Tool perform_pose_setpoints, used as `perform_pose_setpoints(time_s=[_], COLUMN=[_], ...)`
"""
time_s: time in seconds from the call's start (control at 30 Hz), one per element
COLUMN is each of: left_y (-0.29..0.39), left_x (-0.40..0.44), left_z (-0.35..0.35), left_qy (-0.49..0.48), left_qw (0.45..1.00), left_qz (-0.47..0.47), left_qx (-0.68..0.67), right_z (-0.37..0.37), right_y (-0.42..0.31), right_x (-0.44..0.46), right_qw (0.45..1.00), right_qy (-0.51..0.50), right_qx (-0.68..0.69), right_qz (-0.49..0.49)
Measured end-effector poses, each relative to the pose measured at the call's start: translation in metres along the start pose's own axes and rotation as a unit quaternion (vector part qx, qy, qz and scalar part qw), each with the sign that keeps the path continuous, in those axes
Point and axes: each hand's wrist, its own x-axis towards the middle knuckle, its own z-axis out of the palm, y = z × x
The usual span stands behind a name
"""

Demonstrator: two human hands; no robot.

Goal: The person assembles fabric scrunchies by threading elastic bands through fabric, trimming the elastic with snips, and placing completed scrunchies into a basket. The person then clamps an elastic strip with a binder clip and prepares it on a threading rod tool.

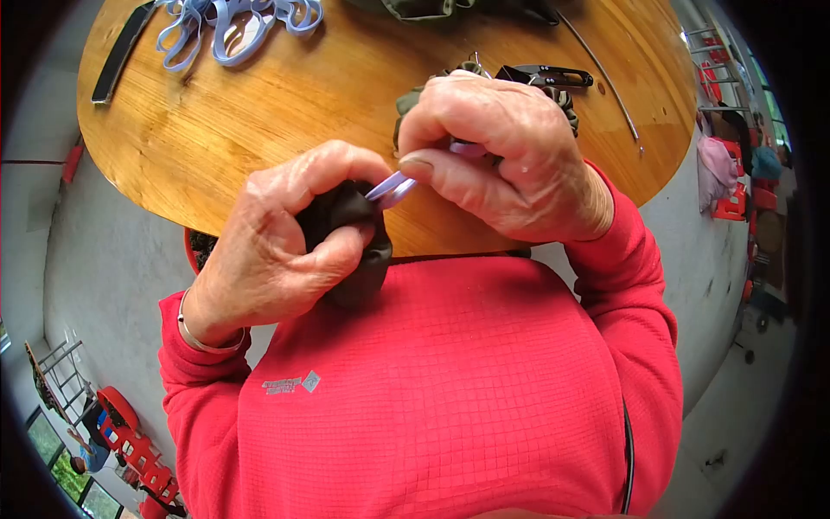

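Observation:
My left hand is closed around a bunch of dark fabric, held just off the table's near edge. Out of that fabric comes a lilac elastic band. The band runs to my right hand, whose thumb and curled fingers pinch it over the tabletop. Between the two hands the stretch of band is short. Partly hidden behind my right hand lies gathered olive fabric. Beside it is a pair of black thread snips.
Several lilac elastic loops lie at the back left of the round wooden table, near a dark strip-shaped object. Olive fabric is at the back. A thin metal rod rests at the right.

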Motion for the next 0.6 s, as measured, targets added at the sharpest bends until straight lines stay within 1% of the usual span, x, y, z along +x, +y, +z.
perform_pose_setpoints(time_s=[0.03,0.1,0.13,0.17,0.3,0.33,0.43,0.47,0.57,0.6], left_y=[0.0,0.003,0.004,0.006,0.005,0.011,0.005,0.007,0.007,0.005], left_x=[0.001,0.0,-0.002,-0.005,0.003,0.005,0.004,0.005,0.007,0.009], left_z=[0.005,0.007,0.005,0.007,0.005,0.005,-0.001,-0.004,-0.004,-0.004], left_qy=[0.026,0.034,0.016,-0.004,-0.106,-0.103,-0.083,-0.074,-0.044,-0.058], left_qw=[0.999,0.996,0.994,0.986,0.99,0.989,0.986,0.982,0.973,0.976], left_qz=[0.023,-0.003,-0.044,-0.097,-0.09,-0.097,-0.104,-0.132,-0.16,-0.152], left_qx=[-0.024,-0.08,-0.095,-0.132,-0.037,-0.045,-0.098,-0.112,-0.16,-0.147], right_z=[0.0,0.002,0.008,0.009,0.005,-0.002,-0.015,-0.021,-0.015,-0.012], right_y=[0.0,-0.001,0.003,0.003,0.015,0.019,0.015,0.013,0.017,0.017], right_x=[0.001,0.004,0.006,0.004,-0.001,-0.002,-0.008,-0.01,-0.013,-0.013], right_qw=[1.0,1.0,0.999,0.999,0.999,0.998,0.993,0.982,0.978,0.973], right_qy=[0.0,-0.008,-0.003,-0.012,-0.029,-0.06,-0.09,-0.163,-0.163,-0.166], right_qx=[0.0,0.007,0.013,0.024,0.032,0.029,-0.072,-0.082,-0.128,-0.158], right_qz=[-0.002,-0.012,-0.035,-0.038,-0.014,-0.019,-0.007,0.04,-0.004,-0.006])
